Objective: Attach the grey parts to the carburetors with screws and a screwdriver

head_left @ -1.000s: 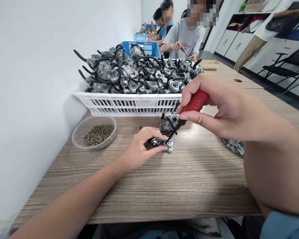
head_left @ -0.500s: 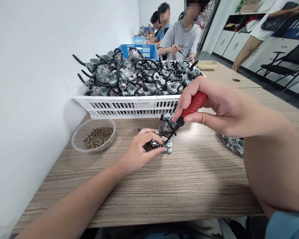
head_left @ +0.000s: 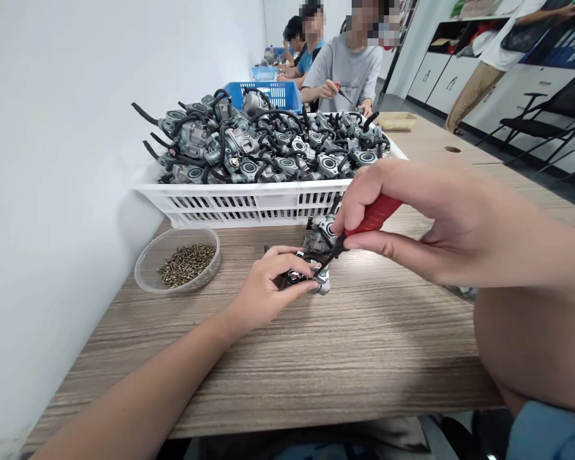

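Observation:
My left hand is closed round a small metal carburetor and steadies it on the wooden table. Its fingers and thumb hide part of the body. In my right hand is a screwdriver with a red handle, tilted down to the left. The dark shaft's tip meets the carburetor close to my left fingertips; the exact contact spot is too small to make out. A second carburetor sits just behind, partly covered by my right fingers.
Behind stands a white basket heaped with carburetors and black hoses. A clear round tub of small screws is at the left, near the wall. Farther back are a blue crate and a co-worker holding a screwdriver.
My right hand and the screwdriver handle have tipped lower and turned slightly. The left hand keeps its hold on the carburetor. The view has shifted a little.

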A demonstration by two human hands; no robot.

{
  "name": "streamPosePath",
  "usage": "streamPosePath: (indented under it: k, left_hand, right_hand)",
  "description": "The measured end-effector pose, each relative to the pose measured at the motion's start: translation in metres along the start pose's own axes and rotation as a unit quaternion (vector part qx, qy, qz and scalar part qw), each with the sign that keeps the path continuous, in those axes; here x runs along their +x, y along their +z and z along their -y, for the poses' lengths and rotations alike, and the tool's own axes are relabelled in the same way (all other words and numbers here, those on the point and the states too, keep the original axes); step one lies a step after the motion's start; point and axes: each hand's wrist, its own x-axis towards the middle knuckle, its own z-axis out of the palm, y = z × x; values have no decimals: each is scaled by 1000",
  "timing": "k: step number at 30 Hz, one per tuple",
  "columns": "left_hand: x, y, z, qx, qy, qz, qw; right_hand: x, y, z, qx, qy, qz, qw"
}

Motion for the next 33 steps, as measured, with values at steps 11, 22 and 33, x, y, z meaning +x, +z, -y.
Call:
streamPosePath:
  k: [11,22,33]
  left_hand:
    - [2,0,3,-18,11,-5,1000]
    - [1,-1,2,-26,-22,1,999]
    - [-1,-2,4,-17,-26,-3,1000]
  right_hand:
    - [-7,-5,8,-22,31,30,999]
    - [-7,-2,6,-108,38,-5,993]
    - [-1,7,11,-164,65,-50,983]
